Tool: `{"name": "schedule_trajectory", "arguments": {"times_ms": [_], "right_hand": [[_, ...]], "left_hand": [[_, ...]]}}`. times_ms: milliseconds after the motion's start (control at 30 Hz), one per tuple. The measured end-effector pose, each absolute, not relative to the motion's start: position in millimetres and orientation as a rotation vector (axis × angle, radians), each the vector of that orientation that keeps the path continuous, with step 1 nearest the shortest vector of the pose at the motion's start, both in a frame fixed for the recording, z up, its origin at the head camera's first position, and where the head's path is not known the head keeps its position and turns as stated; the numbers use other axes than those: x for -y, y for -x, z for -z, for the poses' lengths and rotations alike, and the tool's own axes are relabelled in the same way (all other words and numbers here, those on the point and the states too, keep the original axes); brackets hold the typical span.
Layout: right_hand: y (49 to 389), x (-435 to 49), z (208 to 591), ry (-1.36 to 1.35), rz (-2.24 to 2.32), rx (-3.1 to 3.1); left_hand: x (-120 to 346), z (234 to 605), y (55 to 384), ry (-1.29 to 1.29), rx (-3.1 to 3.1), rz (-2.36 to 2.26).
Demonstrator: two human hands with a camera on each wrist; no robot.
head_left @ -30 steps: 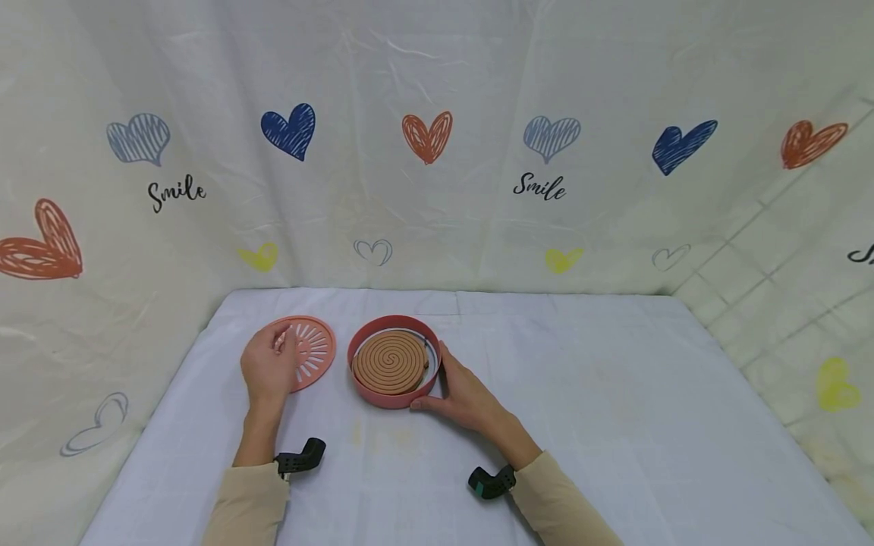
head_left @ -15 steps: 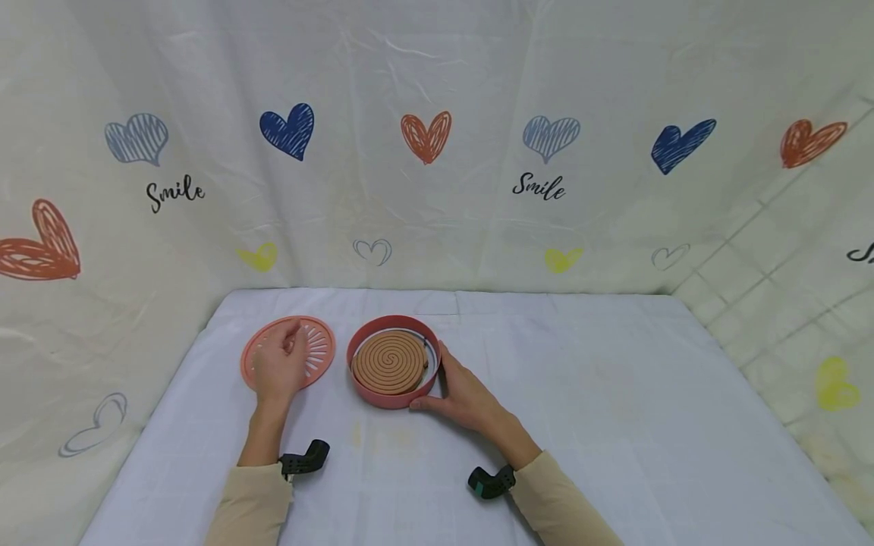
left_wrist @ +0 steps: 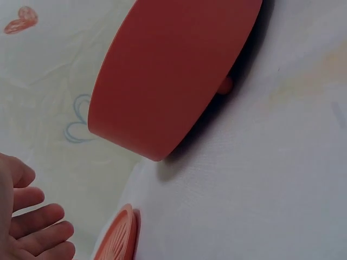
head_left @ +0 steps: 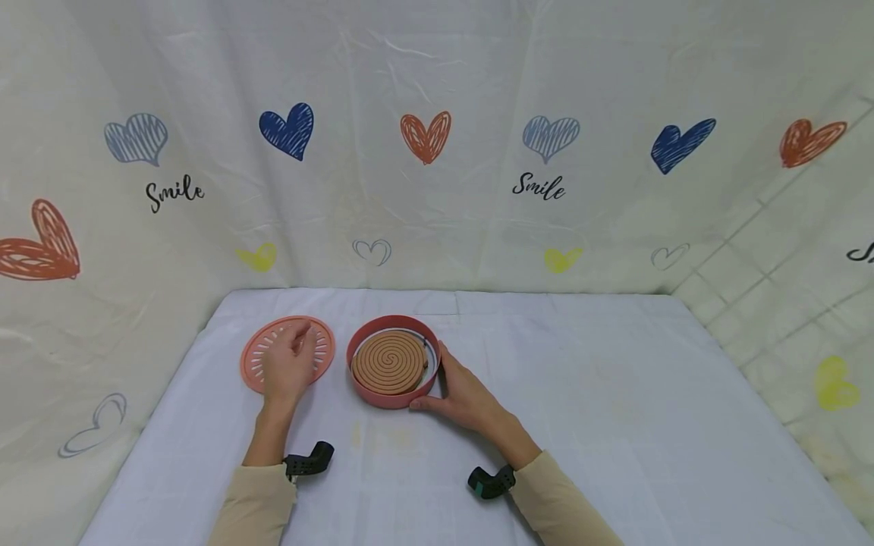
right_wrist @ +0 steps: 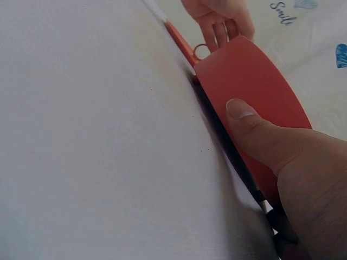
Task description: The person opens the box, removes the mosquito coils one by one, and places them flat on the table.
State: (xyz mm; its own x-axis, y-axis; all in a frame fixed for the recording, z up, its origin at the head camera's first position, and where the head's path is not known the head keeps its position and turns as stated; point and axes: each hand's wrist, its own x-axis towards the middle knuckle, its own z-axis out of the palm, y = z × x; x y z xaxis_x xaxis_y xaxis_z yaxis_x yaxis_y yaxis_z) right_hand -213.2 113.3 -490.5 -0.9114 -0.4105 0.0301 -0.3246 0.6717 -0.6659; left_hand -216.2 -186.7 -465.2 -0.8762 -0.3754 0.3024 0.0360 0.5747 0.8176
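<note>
A red round mosquito coil holder (head_left: 358, 391) sits left of centre on the table. Inside it lies a brown spiral mosquito coil (head_left: 390, 362), its turns tightly packed. My right hand (head_left: 471, 398) grips the holder's right side, and its thumb (right_wrist: 245, 122) presses on the outer wall in the right wrist view. To the left lies a coral slotted lid (head_left: 251, 362), partly hidden under my left hand (head_left: 288, 366). The left hand is over the lid with fingers loosely bent, and the left wrist view shows nothing in those fingers (left_wrist: 40, 222).
A white cloth covers the table (head_left: 580, 394). Behind it hangs a pale curtain (head_left: 478, 205) printed with hearts, which also runs along the left and right sides. A small wire-like ring (right_wrist: 201, 51) shows near the lid in the right wrist view.
My left hand has moved a little to the right across the lid, so more of the lid's left part shows. The right hand, holder and coil have stayed in place.
</note>
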Motion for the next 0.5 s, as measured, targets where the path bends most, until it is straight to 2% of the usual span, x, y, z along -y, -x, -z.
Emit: {"name": "schedule_trajectory", "arguments": {"times_ms": [500], "right_hand": [[214, -113, 491, 0.613, 1.078, -2.759]], "left_hand": [[171, 470, 221, -0.160, 2.485, 1.296]]}}
